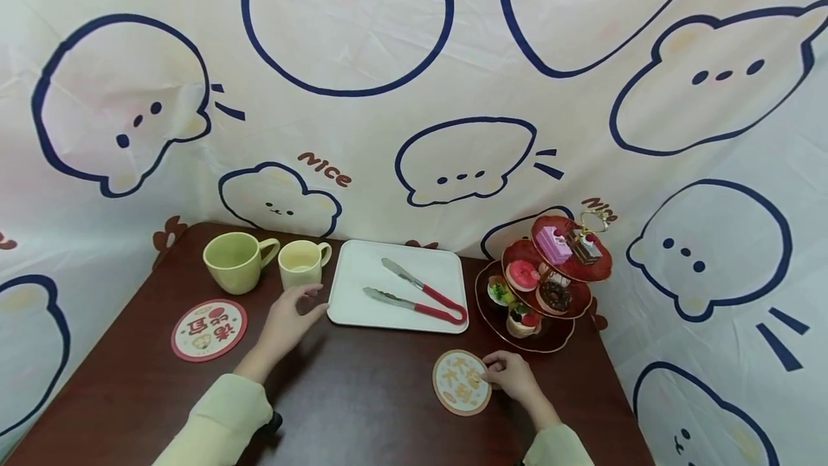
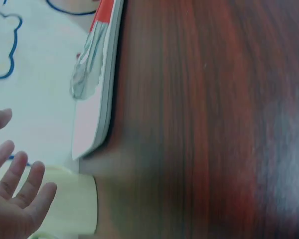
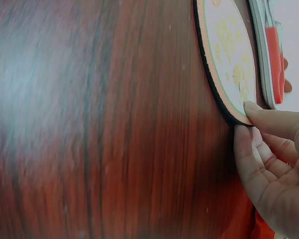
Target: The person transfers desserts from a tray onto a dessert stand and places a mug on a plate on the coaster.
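My right hand (image 1: 517,381) pinches the near edge of a round coaster (image 1: 453,398) with an orange rim and pale yellow pattern, at the right front of the table. In the right wrist view the thumb (image 3: 269,119) lies on the coaster's printed face and the fingers are under its dark edge. My left hand (image 1: 284,326), fingers loosely spread, is close in front of a small pale yellow mug (image 1: 300,275) and holds nothing. From the left wrist, the fingers (image 2: 27,189) overlap the mug (image 2: 77,204).
A larger green mug (image 1: 234,265) stands at the back left, with a red-rimmed coaster (image 1: 194,351) in front of it. Red-handled tongs (image 1: 440,311) lie on a white tray (image 1: 362,254) at the back. To its right stands a tiered stand (image 1: 556,344) of small cakes and doughnuts.
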{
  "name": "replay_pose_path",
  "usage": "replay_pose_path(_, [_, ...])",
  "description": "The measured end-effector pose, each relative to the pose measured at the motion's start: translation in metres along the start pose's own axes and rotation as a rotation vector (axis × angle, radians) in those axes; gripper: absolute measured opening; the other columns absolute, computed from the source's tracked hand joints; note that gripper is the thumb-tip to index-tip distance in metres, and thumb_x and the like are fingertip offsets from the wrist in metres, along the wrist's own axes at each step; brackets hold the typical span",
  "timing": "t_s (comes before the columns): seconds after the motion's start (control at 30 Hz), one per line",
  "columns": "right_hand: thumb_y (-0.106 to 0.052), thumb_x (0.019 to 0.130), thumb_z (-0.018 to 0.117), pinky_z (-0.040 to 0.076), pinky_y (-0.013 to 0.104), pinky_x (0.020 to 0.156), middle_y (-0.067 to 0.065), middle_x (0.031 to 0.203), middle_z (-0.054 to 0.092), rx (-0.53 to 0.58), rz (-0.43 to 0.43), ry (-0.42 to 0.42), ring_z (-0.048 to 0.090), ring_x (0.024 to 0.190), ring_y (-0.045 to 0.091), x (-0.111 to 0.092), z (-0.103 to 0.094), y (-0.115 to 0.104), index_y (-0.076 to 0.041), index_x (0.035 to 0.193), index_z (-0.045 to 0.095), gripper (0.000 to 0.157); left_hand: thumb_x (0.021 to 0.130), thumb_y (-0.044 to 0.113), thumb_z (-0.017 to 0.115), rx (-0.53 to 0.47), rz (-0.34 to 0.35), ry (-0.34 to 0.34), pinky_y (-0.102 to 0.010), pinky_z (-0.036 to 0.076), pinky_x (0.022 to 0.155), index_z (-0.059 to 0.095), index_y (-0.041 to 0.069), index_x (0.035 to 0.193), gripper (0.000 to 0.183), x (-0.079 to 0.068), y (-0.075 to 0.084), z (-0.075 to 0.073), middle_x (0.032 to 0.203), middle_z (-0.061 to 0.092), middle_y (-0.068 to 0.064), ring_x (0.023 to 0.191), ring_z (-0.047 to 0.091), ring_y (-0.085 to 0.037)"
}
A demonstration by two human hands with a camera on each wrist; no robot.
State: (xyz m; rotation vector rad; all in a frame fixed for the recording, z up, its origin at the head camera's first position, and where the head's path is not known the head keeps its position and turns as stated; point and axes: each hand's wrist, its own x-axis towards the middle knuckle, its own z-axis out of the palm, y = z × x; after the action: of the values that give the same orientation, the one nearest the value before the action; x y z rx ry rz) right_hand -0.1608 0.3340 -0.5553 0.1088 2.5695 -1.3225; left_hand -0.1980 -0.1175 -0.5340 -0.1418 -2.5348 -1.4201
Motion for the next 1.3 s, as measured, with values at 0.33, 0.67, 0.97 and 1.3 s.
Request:
replay_pose_path(0.33, [0.007, 0.088, 0.073, 0.062, 0.037, 0.068, 0.008, 0.084, 0.069, 0.057, 0.071, 0.044, 0.068, 0.076, 0.018, -0.006, -0.019, 0.015, 0.014, 0.111, 0.069, 0.024, 0.095, 0.014, 0.074, -0.067, -0.169, 0.115, -0.054, 0.049, 0.098, 0.056, -0.006, 0.131, 0.045, 0.007, -0.011, -0.025, 0.123, 0.055, -0.028, 0.116, 0.058, -0.043])
replay_pose_path(0.67, [0.007, 0.089, 0.071, 0.062, 0.038, 0.07, 0.009, 0.085, 0.069, 0.101, 0.132, 0.112, 0.069, 0.077, 0.021, -0.016, -0.038, 0.029, 0.015, 0.114, 0.068, 0.026, 0.096, 0.017, 0.073, -0.169, -0.362, 0.105, -0.055, 0.043, 0.108, 0.037, -0.008, 0.148, 0.068, 0.017, -0.016, -0.033, 0.141, 0.044, -0.032, 0.132, 0.049, -0.047])
replay_pose_path(0.97, [0.01, 0.091, 0.067, 0.062, 0.037, 0.069, 0.01, 0.086, 0.072, 0.111, 0.194, 0.16, 0.071, 0.08, 0.022, -0.025, -0.054, 0.043, 0.016, 0.115, 0.067, 0.024, 0.092, 0.008, 0.076, -0.221, -0.357, 0.11, -0.056, 0.034, 0.115, 0.022, -0.009, 0.155, 0.085, 0.031, -0.018, -0.026, 0.153, 0.032, -0.037, 0.139, 0.038, -0.053])
replay_pose_path(1.3, [0.011, 0.091, 0.065, 0.062, 0.037, 0.068, 0.01, 0.084, 0.071, 0.099, 0.224, 0.205, 0.07, 0.078, 0.021, -0.036, -0.074, 0.057, 0.017, 0.114, 0.066, 0.024, 0.087, 0.006, 0.08, -0.251, -0.333, 0.079, -0.055, 0.023, 0.121, 0.005, 0.0, 0.163, 0.107, 0.047, -0.023, -0.016, 0.162, 0.021, -0.03, 0.149, 0.025, -0.045])
